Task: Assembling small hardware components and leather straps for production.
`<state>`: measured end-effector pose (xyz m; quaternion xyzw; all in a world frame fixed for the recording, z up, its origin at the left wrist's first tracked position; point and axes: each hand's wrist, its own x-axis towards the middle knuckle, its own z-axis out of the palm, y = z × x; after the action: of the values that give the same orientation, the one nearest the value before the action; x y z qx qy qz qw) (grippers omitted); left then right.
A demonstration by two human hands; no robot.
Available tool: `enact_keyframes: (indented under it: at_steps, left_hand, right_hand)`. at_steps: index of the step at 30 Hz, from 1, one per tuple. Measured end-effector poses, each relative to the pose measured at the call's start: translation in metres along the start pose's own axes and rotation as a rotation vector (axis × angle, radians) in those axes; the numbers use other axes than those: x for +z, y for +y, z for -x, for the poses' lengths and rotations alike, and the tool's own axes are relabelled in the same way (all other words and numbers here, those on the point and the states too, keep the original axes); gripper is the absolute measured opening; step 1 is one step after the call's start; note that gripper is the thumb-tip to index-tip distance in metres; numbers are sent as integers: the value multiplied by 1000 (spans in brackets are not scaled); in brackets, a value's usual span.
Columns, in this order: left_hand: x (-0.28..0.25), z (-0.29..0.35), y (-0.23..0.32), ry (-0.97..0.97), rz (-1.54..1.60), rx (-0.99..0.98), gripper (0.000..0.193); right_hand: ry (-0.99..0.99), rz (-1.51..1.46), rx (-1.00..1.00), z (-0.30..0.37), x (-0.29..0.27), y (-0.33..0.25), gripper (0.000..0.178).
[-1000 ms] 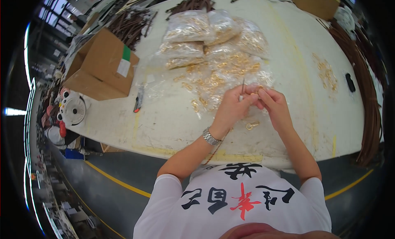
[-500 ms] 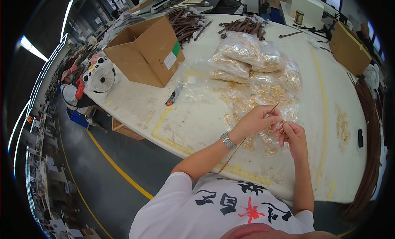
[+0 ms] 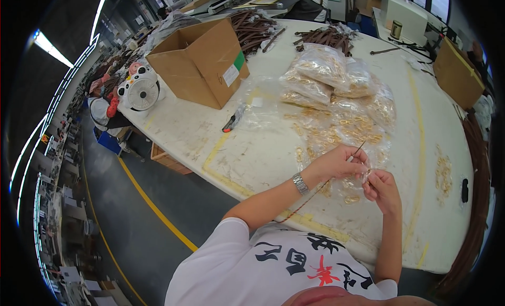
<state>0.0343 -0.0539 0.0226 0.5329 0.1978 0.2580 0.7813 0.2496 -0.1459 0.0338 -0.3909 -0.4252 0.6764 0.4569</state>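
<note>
Gold-coloured small metal piece, mostly hidden, sat between the hands.
Left hand gripped a slim dark rod, long axis slanting up-right; right hand pinched the piece, just right of the left fingertips.

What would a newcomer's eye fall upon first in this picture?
Probably the heap of clear bags with gold-coloured pieces, on the white table. Next, the open cardboard box left of it, with a white fan further left. Nearer, the left hand and right hand are close together.
</note>
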Motion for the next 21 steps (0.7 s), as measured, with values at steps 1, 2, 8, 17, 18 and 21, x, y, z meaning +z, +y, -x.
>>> enact_keyframes:
  at_steps: [1,2,8,17,18,21]
  left_hand:
    - [1,-2,-4,-3,-59,83,14]
    - [3,-3,-5,-4,-119,165,14]
    - [13,8,3,147,-418,107,17]
    - [17,-9,-38,399,-539,280,14]
    - [19,-7,-34,401,-538,277,14]
    - [23,1,-21,362,-216,56,15]
  right_hand:
    - [-12,2,26,0,0,-3,25]
    - [-27,3,53,-1,-1,-3,26]
    - [150,268,82,-3,4,4,22]
    - [236,1071,-341,7,25,8,23]
    - [234,1070,-338,8,29,6,23]
    - [215,1098,-231,10,36,1,19]
